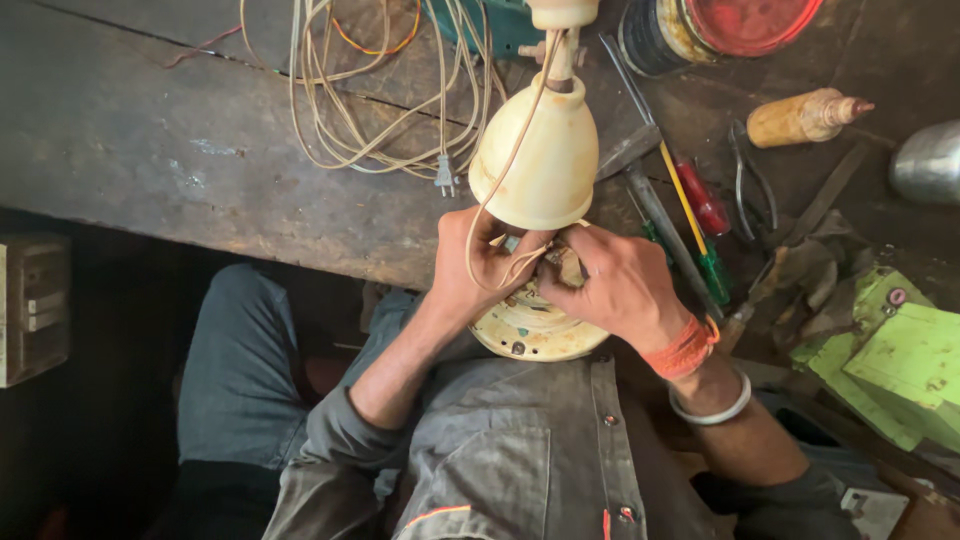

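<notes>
Left hand [480, 265] closed around a thin cream cord [500, 180] at the mouth of a cream, bell-shaped plastic housing [545, 160]. Right hand [610, 285] pinching a small brownish part [568, 265] against a round, grimy base plate [535, 330] held over the lap at the edge of the worn wooden surface [200, 150]. Housing and plate apart; joining apparently outstanding. Screwdrivers [700, 230] lying just beside.

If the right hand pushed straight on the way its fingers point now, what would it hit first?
The right hand points leftward across the round cream base plate, so it would most likely meet the left hand first; the fingertips already nearly touch beside the cream cone housing. Depth is hard to judge.
</notes>
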